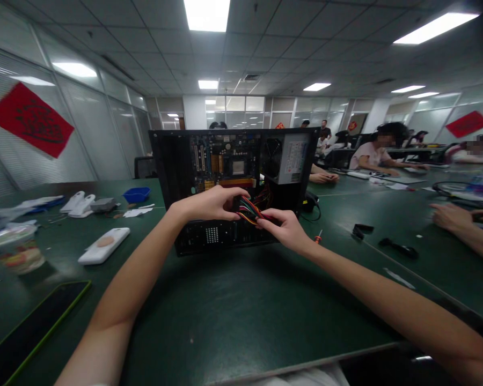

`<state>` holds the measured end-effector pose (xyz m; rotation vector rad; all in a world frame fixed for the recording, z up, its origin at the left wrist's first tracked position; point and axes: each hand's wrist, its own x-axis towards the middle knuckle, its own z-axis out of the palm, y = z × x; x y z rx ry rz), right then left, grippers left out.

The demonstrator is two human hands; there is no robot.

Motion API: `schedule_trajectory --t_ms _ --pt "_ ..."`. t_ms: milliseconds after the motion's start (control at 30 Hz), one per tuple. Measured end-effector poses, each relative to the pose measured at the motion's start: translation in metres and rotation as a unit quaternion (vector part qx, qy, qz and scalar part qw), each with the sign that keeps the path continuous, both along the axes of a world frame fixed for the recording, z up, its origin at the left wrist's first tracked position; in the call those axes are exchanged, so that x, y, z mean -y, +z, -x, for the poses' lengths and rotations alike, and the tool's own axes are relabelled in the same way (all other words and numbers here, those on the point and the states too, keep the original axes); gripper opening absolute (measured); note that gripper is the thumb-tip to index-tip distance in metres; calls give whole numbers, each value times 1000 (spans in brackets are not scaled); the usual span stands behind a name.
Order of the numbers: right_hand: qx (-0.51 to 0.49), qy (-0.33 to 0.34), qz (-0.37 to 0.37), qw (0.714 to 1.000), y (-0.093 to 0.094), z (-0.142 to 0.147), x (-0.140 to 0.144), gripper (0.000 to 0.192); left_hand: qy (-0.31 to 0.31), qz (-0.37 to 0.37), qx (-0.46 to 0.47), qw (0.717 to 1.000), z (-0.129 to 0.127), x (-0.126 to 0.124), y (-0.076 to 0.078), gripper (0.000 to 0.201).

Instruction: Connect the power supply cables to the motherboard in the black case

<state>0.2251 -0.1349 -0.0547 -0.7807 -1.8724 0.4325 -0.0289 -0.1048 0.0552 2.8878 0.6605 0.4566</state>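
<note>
The left hand (213, 203) curls its thumb and fingers round one end of a colored cable bundle (249, 210); the right hand (284, 226) pinches the other end. Right of the grip lies a screwdriver (317, 237). Just behind the grip stands an open computer case (171, 171), its mainboard (229, 153) above the hands, its power supply (294, 161) up to the right.
</note>
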Motion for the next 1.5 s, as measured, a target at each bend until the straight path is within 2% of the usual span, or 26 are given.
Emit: schedule_trajectory --t_ms 200,433,633,800,967,1067,1100,1167,1200,1233,1300,1367,1400,1433,1500 --pt "12 10 30 999 0 1 0 28 1 -12 4 1000 0 0 1 60" --pt "17 26 25 999 0 3 0 30 5 -45 26 999 -5 -2 -2 60" --pt "5 31 1 1000 -1 6 2 28 30 -116 29 992 -12 4 -2 63" --pt "27 32 -3 999 -2 1 -2 28 44 -141 4 989 -10 0 -4 60" --pt "89 23 -37 995 -1 4 -2 31 83 -201 -40 975 -8 -10 -10 59" --pt "53 -12 -134 990 11 -6 -9 34 97 -257 -55 960 -6 -18 -11 58" --pt "3 -48 -187 981 19 -18 -13 42 103 -271 -60 955 -5 -20 -11 57" --pt "-145 -136 -305 931 43 -55 -22 59 124 -290 -81 946 -3 -24 -11 56" --pt "-238 -175 -346 890 58 -80 -25 59 135 -295 -96 941 -2 -27 -12 55" --pt "-317 -186 -398 841 72 -105 -26 51 145 -298 -111 937 -1 -29 -13 53" --pt "-359 -174 -443 803 97 -148 -19 36 159 -294 -132 933 -1 -33 -16 51" --pt "-324 -201 -476 792 110 -166 -4 40 157 -278 -131 939 -3 -37 -22 51" --pt "-306 -216 -513 773 111 -165 4 37 151 -269 -120 944 -4 -38 -24 51" --pt "-268 -238 -524 772 109 -157 11 32 141 -261 -103 949 -7 -38 -27 52" --pt "-135 -260 -494 819 98 -129 17 32 119 -252 -66 958 -13 -35 -30 54"
